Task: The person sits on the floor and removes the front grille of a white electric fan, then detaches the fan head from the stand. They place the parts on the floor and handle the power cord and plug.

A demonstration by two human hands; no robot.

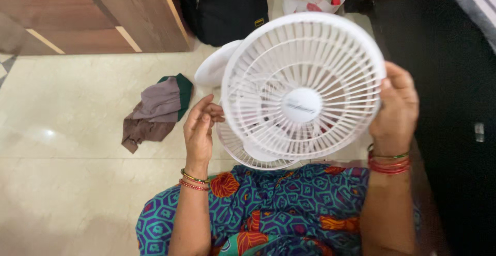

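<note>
**Fan held up in both hands above the lap**

The fan [302, 88] is white and round, with its grille facing the camera; it is lifted over the lap, above the floor [77, 132]. The right hand [395, 106] grips the right rim, fingers closed around the edge; the left hand [200, 126] is half open at the lower left rim, fingertips touching it. A crumpled cloth [157, 111] lies on the floor nearby; a black bag [227, 8] stands behind the fan.

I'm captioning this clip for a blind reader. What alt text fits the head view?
Two hands hold a white fan grille: the right hand grips its rim, the left hand touches its opposite edge. A crumpled cloth lies on the tiled floor.
</note>
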